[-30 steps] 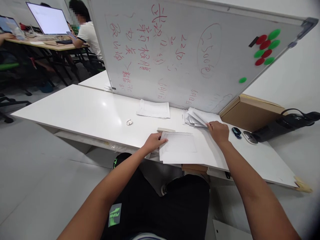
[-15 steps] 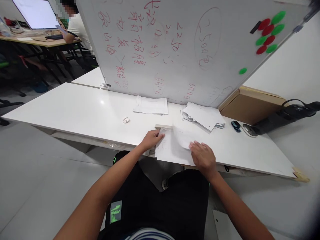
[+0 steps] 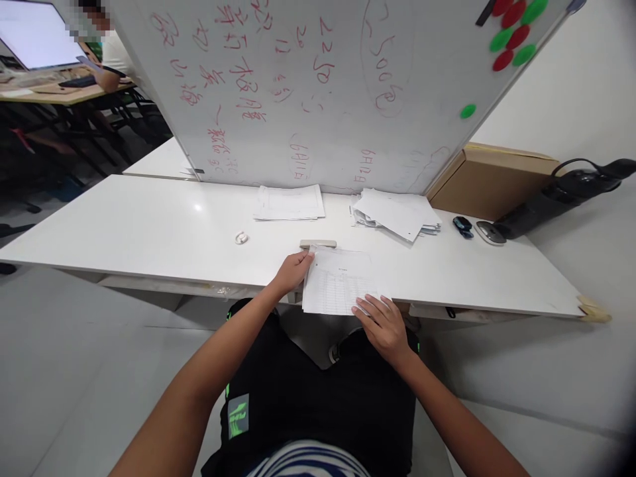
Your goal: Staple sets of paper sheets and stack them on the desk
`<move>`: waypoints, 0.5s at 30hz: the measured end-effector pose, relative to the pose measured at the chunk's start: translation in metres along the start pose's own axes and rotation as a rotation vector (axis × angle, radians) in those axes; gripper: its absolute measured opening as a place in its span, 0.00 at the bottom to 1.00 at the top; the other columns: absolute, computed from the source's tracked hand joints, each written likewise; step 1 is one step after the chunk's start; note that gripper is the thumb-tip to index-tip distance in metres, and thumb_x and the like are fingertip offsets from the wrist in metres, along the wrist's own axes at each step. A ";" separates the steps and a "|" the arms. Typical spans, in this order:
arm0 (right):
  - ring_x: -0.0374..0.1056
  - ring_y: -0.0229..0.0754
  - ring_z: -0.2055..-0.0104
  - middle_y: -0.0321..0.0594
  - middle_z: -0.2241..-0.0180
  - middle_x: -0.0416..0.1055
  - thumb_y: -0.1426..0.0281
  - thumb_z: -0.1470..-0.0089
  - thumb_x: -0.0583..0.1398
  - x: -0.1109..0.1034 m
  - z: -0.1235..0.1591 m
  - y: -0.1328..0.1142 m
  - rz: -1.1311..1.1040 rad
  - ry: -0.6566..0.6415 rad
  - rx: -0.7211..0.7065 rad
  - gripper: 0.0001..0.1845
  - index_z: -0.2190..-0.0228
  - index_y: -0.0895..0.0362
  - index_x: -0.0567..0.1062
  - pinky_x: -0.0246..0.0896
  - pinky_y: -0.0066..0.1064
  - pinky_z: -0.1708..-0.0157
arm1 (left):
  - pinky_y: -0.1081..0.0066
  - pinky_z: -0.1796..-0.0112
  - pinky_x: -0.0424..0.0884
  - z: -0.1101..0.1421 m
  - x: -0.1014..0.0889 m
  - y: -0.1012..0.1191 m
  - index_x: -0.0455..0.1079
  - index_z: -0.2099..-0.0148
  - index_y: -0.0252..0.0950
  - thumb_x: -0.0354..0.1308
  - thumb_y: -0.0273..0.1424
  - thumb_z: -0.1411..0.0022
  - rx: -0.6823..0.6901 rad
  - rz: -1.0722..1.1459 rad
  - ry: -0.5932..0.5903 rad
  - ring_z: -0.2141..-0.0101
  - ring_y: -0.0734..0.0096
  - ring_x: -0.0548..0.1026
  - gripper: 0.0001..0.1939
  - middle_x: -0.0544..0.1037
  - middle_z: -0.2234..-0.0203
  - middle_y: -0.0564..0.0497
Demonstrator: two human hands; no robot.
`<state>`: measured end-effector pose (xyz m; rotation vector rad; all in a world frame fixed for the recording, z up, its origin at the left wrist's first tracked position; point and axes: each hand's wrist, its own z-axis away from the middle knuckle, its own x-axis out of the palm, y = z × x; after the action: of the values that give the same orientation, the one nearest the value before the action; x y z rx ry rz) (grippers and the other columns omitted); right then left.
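Note:
Printed sheets of paper (image 3: pixel 338 281) with a table on the top page lie at the desk's front edge, their lower edge reaching past it. My left hand (image 3: pixel 294 270) is closed on their upper left edge, thumb on top. Over the lower right corner rests my right hand (image 3: pixel 385 324), fingers stretched out and slightly spread on the page. Just behind the sheets is a narrow beige bar-shaped object (image 3: pixel 318 244), whose kind I cannot make out.
Behind lie a flat paper stack (image 3: pixel 289 203) and a messier paper pile (image 3: pixel 397 213). A small white ring-like item (image 3: pixel 241 238) is to the left. A mouse (image 3: pixel 491 232), black bottle (image 3: pixel 551 199) and cardboard box (image 3: pixel 489 182) stand right. A whiteboard (image 3: pixel 338 132) rises behind.
A page that was curled up under my right hand now lies flat, showing its printed table. My right hand has moved left and down over the sheets. The head view has shifted slightly.

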<state>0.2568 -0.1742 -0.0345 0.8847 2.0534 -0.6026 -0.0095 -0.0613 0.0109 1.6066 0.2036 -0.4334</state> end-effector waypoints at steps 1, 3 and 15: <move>0.64 0.47 0.43 0.35 0.49 0.71 0.77 0.43 0.56 0.001 -0.001 0.000 -0.008 -0.001 -0.010 0.24 0.48 0.43 0.69 0.55 0.48 0.42 | 0.72 0.68 0.63 0.001 0.000 0.001 0.66 0.73 0.35 0.46 0.48 0.38 -0.011 -0.012 -0.002 0.69 0.67 0.69 0.23 0.73 0.74 0.52; 0.64 0.46 0.43 0.34 0.49 0.71 0.77 0.43 0.56 0.003 -0.003 0.001 -0.026 -0.020 -0.016 0.24 0.49 0.42 0.69 0.54 0.49 0.42 | 0.72 0.69 0.63 0.002 0.000 0.001 0.68 0.71 0.35 0.49 0.49 0.40 -0.021 -0.044 -0.020 0.69 0.66 0.70 0.22 0.74 0.73 0.51; 0.57 0.55 0.39 0.43 0.46 0.67 0.69 0.42 0.55 0.011 -0.001 -0.018 -0.119 0.232 0.348 0.26 0.42 0.44 0.62 0.55 0.59 0.44 | 0.72 0.69 0.63 0.001 -0.002 -0.002 0.69 0.68 0.36 0.53 0.46 0.42 0.048 -0.168 -0.020 0.69 0.67 0.70 0.18 0.73 0.73 0.53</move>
<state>0.2381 -0.1814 -0.0410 1.0781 2.2598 -0.9835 -0.0124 -0.0618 0.0096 1.6380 0.3163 -0.5879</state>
